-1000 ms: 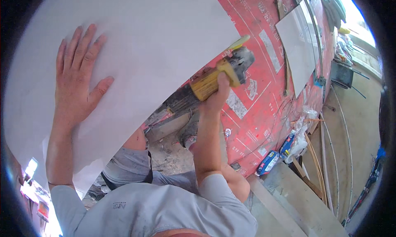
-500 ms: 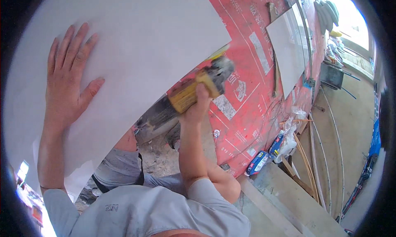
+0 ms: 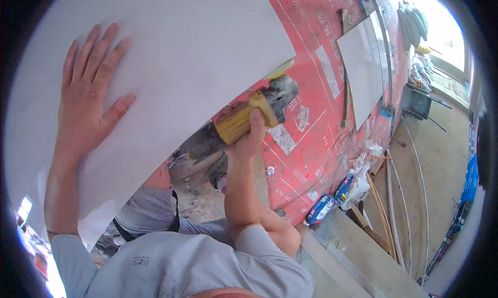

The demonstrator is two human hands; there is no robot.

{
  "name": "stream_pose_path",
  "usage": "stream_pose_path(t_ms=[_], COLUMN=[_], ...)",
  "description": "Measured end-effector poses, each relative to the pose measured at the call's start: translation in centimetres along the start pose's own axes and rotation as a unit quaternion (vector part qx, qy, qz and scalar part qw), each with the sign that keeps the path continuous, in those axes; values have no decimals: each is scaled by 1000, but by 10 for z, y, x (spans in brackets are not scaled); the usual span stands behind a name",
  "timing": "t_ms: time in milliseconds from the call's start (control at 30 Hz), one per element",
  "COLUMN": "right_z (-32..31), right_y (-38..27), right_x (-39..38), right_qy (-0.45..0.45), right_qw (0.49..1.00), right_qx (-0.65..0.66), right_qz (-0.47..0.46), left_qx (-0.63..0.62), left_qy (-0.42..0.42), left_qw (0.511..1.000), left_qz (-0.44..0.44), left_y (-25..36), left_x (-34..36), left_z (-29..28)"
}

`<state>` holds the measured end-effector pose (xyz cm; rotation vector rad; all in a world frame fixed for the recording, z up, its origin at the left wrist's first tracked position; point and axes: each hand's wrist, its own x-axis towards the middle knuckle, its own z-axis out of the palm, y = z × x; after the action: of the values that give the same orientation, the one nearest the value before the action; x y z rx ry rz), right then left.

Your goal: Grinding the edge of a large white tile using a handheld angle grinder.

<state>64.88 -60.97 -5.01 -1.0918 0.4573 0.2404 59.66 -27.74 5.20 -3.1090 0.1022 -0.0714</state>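
My left hand [image 3: 91, 98] lies flat with fingers spread on a large white panel [image 3: 192, 44], probably a tile or board. In my right hand [image 3: 249, 137] is a yellow and black angle grinder [image 3: 236, 123], its body wrapped by my fingers and my thumb on top. The grinder's metal head is at the panel's right edge, close to the corner. A yellowish disc [image 3: 280, 70] shows at that edge, partly hidden by the head. Part of the grinder's rear end lies below the panel's edge.
Red printed sheeting [image 3: 306, 158] covers the surface under the panel. A smaller white panel [image 3: 363, 70] rests farther right beside a curved metal bar. Blue packages [image 3: 320, 209], wood strips [image 3: 381, 215] and a dark box [image 3: 416, 101] lie on the right.
The grinder has shifted slightly along the panel's edge. Both hands and the panel appear a little to the right, and the whole view has turned slightly.
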Motion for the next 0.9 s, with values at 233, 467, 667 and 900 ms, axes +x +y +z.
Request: stream_pose_path(t_ms=[233,467,667,900], right_z=[4,2,2,14], right_y=[-6,-2,-11,-20], right_x=[-2,-1,5,3], right_qy=[-28,0,14,11], right_qw=[999,999,999,999], right_qx=[17,22,-10,-11], right_qz=[-25,-29,-51,-38], left_qx=[-5,-19,-27,6], left_qy=[3,1,11,-13], left_qw=[1000,1000,999,1000], left_qz=[-9,-5,19,16], left_y=[3,1,0,0], left_x=[2,1,2,3], left_z=[-4,-3,-2,-3])
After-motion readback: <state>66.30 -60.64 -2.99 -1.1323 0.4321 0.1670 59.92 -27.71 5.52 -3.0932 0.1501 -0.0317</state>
